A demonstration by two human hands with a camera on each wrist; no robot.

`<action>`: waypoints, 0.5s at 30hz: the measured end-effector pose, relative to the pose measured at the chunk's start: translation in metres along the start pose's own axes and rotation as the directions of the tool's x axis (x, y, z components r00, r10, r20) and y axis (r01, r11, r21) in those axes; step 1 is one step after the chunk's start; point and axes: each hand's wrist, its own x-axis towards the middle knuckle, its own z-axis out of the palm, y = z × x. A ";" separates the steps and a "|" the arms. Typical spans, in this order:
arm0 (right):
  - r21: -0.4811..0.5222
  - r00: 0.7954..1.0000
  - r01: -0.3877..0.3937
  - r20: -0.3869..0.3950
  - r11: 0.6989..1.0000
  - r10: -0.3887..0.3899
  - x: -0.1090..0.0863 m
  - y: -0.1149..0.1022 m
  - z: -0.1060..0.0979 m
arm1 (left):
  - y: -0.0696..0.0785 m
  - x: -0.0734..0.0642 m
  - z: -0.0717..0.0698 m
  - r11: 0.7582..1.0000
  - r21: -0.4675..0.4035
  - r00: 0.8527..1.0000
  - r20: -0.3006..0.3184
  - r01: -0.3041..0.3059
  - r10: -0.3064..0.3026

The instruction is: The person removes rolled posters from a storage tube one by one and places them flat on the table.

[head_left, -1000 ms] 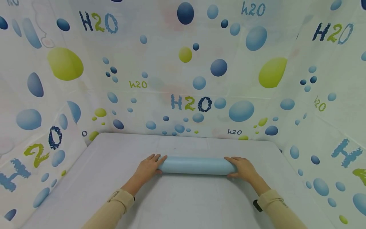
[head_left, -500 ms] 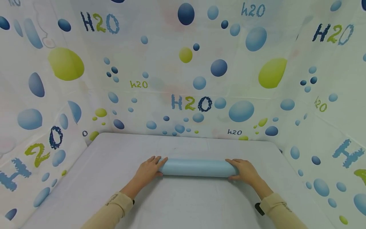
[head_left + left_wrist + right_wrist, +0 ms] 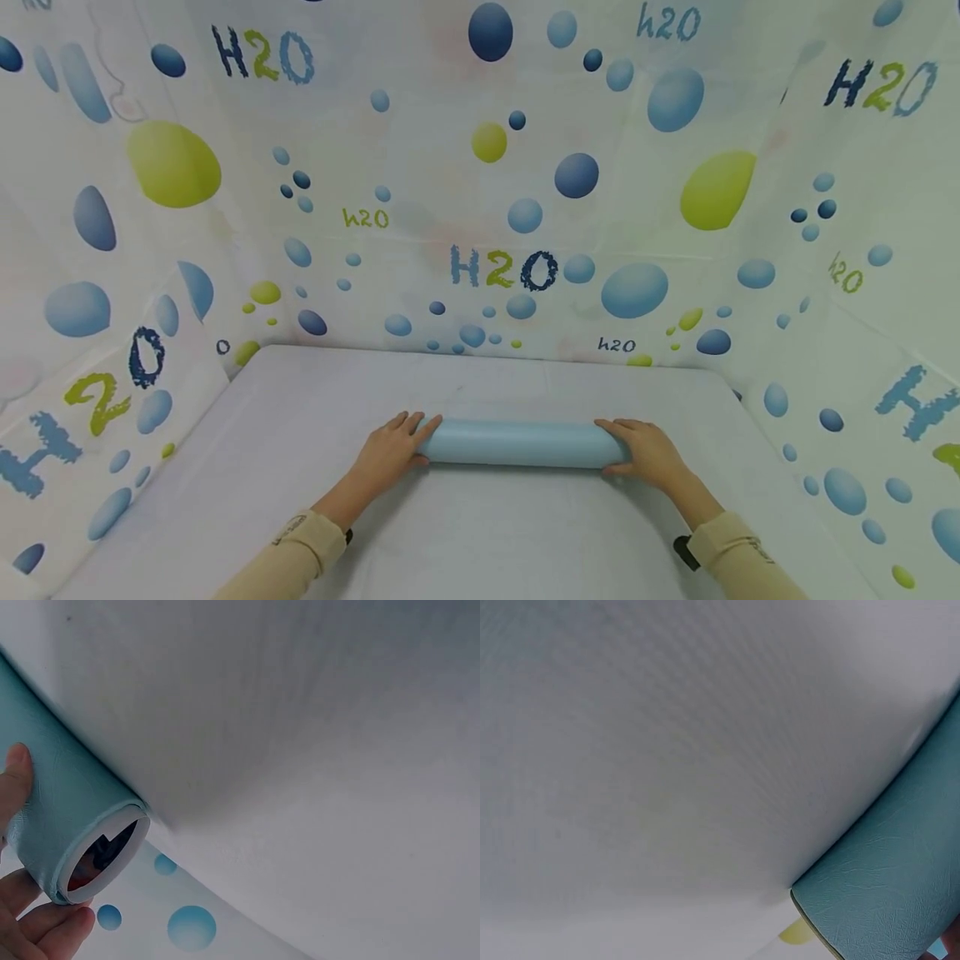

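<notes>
A light blue tube [image 3: 521,443] lies crosswise on the white table, between both hands. My left hand [image 3: 386,457] grips its left end, thumb on the near side and fingers over the far side. In the left wrist view the tube [image 3: 64,776] shows a wrinkled, leather-like surface and a hollow end with a white rim, dark and some red inside. Its right end is held by my right hand [image 3: 654,454] in the same way. The right wrist view shows the tube's end [image 3: 900,877], with just a bit of the hand at the lower right corner.
The white-covered table [image 3: 510,533] reaches back to a wall curtain [image 3: 420,150] printed with bubbles and "H2O" lettering. More of this printed sheet hangs along the left and right sides. A dark band [image 3: 686,552] sits at the right cuff.
Both hands and the tube have shifted a little toward the person, with the grip at each end kept.
</notes>
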 end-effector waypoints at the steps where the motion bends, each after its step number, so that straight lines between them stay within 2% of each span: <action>1: -0.001 1.000 0.001 -0.004 1.000 -0.001 0.000 0.000 0.000 | 0.000 0.000 0.000 1.000 0.002 1.000 -0.002 0.000 0.000; 7: 0.002 1.000 -0.004 -0.004 1.000 0.004 -0.003 0.000 0.000 | 0.003 -0.001 -0.001 1.000 -0.005 1.000 -0.005 0.002 -0.002; 15: -0.005 1.000 -0.013 0.023 1.000 0.013 -0.009 0.002 -0.001 | 0.009 -0.005 -0.005 1.000 -0.004 0.999 -0.019 -0.026 0.026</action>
